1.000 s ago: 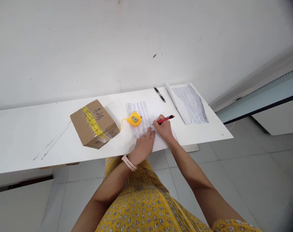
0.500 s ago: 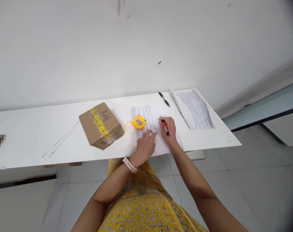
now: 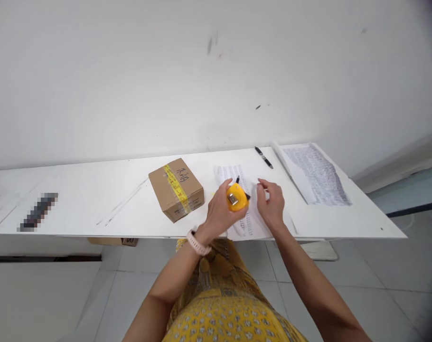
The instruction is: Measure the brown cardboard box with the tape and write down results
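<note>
My left hand [image 3: 219,213] is closed round a yellow tape measure [image 3: 236,198] and holds it just above a printed sheet [image 3: 230,172] on the white table [image 3: 77,204]. My right hand [image 3: 272,203] hovers over the same sheet just right of the tape measure, with its fingers apart and nothing in them. A dark pen end [image 3: 238,180] pokes out from behind the tape measure; the rest of that pen is hidden. A pale watch sits on my left wrist.
A taped cardboard box [image 3: 176,190] with handwriting stands left of my hands. A black pen [image 3: 264,157] lies near the wall, and a second printed sheet [image 3: 317,174] lies at the right end. A blurred dark object [image 3: 38,211] lies far left. Tiled floor is below.
My left hand left the sheet and picked up the tape measure. My right hand let go of the red pen and opened. The view shifted, so everything sits further right.
</note>
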Action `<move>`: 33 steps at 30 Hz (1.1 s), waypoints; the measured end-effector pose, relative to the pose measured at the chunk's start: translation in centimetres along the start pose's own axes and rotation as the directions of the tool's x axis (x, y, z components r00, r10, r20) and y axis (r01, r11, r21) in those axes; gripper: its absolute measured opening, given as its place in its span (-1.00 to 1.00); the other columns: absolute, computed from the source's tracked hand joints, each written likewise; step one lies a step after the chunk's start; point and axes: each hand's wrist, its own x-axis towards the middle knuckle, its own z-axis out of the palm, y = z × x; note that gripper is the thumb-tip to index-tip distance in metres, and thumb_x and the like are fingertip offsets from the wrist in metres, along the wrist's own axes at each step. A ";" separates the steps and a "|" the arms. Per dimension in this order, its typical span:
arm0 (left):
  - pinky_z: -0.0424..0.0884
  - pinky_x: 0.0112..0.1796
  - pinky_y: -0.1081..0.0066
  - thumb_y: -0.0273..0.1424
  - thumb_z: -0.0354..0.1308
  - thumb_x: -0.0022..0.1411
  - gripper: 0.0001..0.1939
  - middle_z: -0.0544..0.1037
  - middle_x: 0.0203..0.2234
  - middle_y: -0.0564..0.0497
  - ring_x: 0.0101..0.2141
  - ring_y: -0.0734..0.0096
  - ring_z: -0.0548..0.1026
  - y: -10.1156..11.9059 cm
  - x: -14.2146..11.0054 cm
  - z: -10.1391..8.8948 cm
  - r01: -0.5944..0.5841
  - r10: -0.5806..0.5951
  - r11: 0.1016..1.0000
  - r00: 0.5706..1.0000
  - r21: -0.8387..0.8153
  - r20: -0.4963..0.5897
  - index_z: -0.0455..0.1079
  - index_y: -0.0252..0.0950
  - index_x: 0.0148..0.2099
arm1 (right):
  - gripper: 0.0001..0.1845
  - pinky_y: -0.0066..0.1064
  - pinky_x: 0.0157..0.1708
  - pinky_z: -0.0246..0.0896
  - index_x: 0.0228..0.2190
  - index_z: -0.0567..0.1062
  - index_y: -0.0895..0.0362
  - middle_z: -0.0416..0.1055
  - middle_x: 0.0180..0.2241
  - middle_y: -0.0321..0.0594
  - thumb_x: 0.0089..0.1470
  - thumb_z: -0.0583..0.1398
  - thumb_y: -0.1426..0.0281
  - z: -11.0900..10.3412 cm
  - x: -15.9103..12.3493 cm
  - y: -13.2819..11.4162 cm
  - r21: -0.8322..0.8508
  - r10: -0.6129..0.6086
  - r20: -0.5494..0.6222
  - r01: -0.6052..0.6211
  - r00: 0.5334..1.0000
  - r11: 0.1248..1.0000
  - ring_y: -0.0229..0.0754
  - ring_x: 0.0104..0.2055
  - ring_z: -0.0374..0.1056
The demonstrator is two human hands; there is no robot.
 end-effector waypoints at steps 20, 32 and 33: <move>0.43 -0.09 0.22 -0.30 0.41 0.04 -0.16 0.47 -0.04 -0.12 -0.10 0.14 0.50 2.0 -13.8 -9.5 0.459 -0.321 0.537 0.887 -0.708 0.332 0.15 -0.15 0.33 | -0.60 -0.35 -0.26 0.13 -0.39 0.43 0.10 0.39 -0.33 -0.23 0.24 0.06 0.06 8.2 8.6 -17.9 0.464 -0.342 0.681 -0.020 0.648 0.885 -0.20 -0.28 0.25; 0.52 -0.36 0.29 -0.16 0.36 0.01 -0.51 0.60 -0.26 -0.13 -0.44 0.27 0.57 -0.5 -11.4 -13.8 0.348 -0.443 0.413 0.884 -0.842 0.148 0.48 -0.39 -0.10 | -0.57 -0.37 -0.40 0.04 -0.56 0.29 0.09 0.34 -0.51 -0.27 0.21 0.08 0.08 16.3 7.8 -16.5 0.223 -0.032 0.598 -0.129 0.801 0.966 -0.23 -0.46 0.18; 0.52 -0.37 0.29 -0.15 0.35 0.01 -0.52 0.60 -0.23 -0.16 -0.45 0.28 0.57 -0.5 -11.5 -14.4 0.362 -0.435 0.408 0.884 -0.838 0.171 0.48 -0.39 -0.11 | -0.57 -0.37 -0.39 0.04 -0.56 0.30 0.09 0.36 -0.49 -0.26 0.21 0.07 0.08 15.7 7.4 -15.9 0.203 -0.003 0.559 -0.133 0.829 0.970 -0.22 -0.44 0.20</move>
